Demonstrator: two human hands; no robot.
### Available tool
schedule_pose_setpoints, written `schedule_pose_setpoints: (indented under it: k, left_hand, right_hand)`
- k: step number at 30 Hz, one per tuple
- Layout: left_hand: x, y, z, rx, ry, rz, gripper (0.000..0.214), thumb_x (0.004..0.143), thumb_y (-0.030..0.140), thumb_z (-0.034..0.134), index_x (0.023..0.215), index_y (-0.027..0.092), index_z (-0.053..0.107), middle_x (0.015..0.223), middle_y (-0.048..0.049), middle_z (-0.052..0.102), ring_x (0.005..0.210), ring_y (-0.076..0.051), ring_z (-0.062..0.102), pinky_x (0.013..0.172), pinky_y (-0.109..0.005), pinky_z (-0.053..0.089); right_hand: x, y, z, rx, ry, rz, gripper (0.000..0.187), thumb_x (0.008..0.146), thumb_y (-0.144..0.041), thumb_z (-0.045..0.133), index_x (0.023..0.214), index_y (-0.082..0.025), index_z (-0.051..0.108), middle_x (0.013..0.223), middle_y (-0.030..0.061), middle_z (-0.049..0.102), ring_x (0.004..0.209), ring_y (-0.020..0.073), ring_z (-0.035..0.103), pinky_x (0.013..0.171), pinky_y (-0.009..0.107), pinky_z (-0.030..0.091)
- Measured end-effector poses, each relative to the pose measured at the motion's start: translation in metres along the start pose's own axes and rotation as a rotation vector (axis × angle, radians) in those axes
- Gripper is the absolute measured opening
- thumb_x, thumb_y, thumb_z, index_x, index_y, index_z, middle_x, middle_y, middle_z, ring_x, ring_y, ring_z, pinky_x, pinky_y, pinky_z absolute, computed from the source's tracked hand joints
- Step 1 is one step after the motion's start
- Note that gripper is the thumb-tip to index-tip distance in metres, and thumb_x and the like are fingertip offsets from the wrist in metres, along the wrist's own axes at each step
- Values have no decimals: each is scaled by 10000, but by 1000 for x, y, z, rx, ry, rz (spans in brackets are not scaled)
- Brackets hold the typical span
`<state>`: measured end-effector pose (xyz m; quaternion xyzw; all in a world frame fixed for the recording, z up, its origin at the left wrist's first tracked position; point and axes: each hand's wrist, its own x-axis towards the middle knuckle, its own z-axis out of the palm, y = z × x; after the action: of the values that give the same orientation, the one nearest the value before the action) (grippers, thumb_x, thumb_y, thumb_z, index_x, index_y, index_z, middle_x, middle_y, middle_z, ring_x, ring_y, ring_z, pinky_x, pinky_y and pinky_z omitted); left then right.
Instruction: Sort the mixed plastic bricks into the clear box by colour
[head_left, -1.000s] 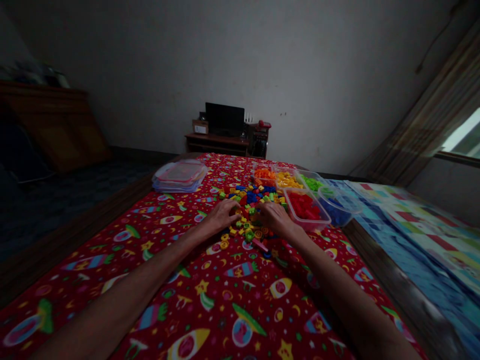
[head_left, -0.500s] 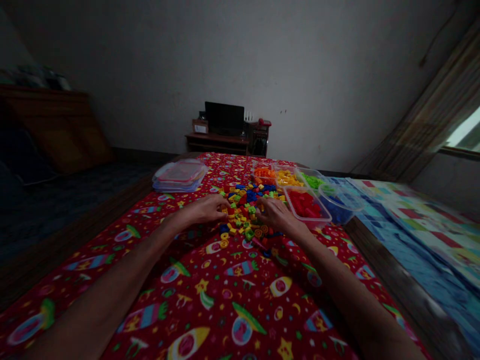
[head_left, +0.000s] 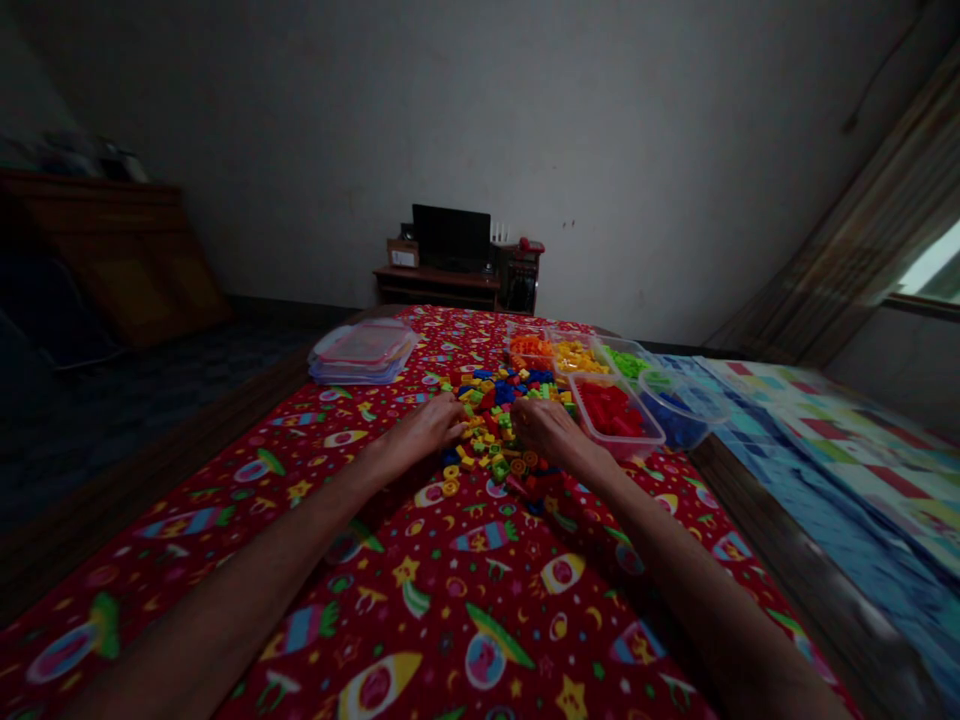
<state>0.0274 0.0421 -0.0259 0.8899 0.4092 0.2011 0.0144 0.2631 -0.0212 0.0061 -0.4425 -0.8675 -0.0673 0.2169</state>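
Note:
A loose pile of mixed toy building bricks (head_left: 491, 425) in red, yellow, green and blue lies on the red patterned tablecloth (head_left: 420, 620). My left hand (head_left: 433, 424) is at the pile's left edge, its fingers curled together; whatever they hold is hidden. Over the right side of the pile, my right hand (head_left: 546, 425) is closed with fingertips down among the bricks, and I cannot make out what is in it. Just beyond that hand stands a clear tub of red bricks (head_left: 611, 410). Round wheel-like pieces (head_left: 519, 467) lie at the pile's near edge.
Behind the red tub are clear tubs of orange bricks (head_left: 531, 350), yellow bricks (head_left: 581, 357) and green bricks (head_left: 626, 363). A round tub with blue bricks (head_left: 681, 425) sits at the right table edge. Stacked lids (head_left: 364, 352) lie at the left. A bed (head_left: 817, 450) adjoins the right side.
My left hand has turned slightly, its fingers curling closer together at the pile's edge. My right hand's fingers have drawn in a little. The containers stay put.

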Motion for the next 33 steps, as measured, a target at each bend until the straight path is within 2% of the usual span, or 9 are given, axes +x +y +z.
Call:
schedule_pose_setpoints:
  k: [5, 11, 15, 18, 21, 23, 26, 28, 33]
  left_hand:
    - [7, -7, -5, -24, 21, -42, 221, 792, 200, 469, 722, 161, 675, 728, -52, 643, 698, -169, 593, 683, -252, 443]
    - [8, -7, -17, -8, -5, -54, 253, 804, 226, 464, 809, 163, 709, 814, -60, 693, 744, -172, 619, 694, -246, 455]
    - [7, -4, -17, -33, -124, 60, 212, 777, 193, 531, 870, 194, 722, 863, -41, 686, 796, -160, 622, 719, -222, 460]
    - [5, 1, -11, -9, -241, 118, 276, 746, 102, 521, 907, 189, 726, 871, -52, 678, 790, -149, 622, 698, -199, 457]
    - [5, 4, -8, -18, -285, 105, 289, 737, 71, 505, 903, 157, 726, 889, -83, 685, 795, -166, 633, 701, -213, 465]
    - [6, 3, -8, -45, -258, 63, 244, 741, 104, 530, 878, 150, 726, 875, -89, 694, 809, -185, 640, 724, -234, 472]
    - [9, 3, -10, -196, -125, -42, 222, 751, 212, 571, 911, 160, 716, 907, -71, 707, 855, -205, 645, 779, -269, 480]
    - [11, 6, -12, -390, -75, -121, 271, 751, 298, 580, 956, 164, 696, 901, -50, 709, 831, -204, 649, 757, -283, 494]
    - [7, 26, -13, -971, -139, -271, 530, 735, 493, 622, 1130, 140, 591, 893, -60, 707, 791, -197, 660, 697, -298, 514]
  right_hand:
    - [2, -1, 4, 6, -6, 6, 124, 854, -111, 460, 818, -170, 563, 702, 38, 543, 650, 136, 435, 616, 250, 315]
    - [3, -5, 2, -2, -61, 31, 146, 871, -131, 435, 797, -155, 559, 695, 32, 528, 624, 124, 386, 600, 250, 273]
    - [-2, -5, 1, 9, -10, 11, 137, 873, -136, 442, 831, -161, 570, 719, 35, 530, 656, 129, 403, 613, 247, 269]
    - [0, -4, 8, 11, -8, 5, 134, 874, -138, 443, 821, -162, 563, 682, 17, 502, 608, 121, 351, 583, 253, 243]
    - [4, -1, 17, 12, -48, 11, 137, 861, -129, 452, 764, -162, 543, 615, -14, 438, 550, 110, 252, 546, 265, 197]
    - [6, 1, 20, 22, -49, -9, 139, 855, -126, 454, 747, -159, 534, 601, -23, 414, 545, 107, 222, 538, 269, 181]
    - [3, 2, 19, 55, -19, -58, 130, 860, -116, 438, 801, -147, 549, 611, -20, 431, 551, 106, 249, 541, 262, 192]
    - [1, 1, 16, 74, 4, -74, 135, 861, -111, 443, 918, -129, 564, 646, -5, 484, 564, 108, 307, 550, 253, 216]
    - [5, -5, 16, 121, 36, -77, 339, 889, -167, 475, 1224, -112, 479, 711, 19, 589, 594, 119, 436, 556, 231, 258]
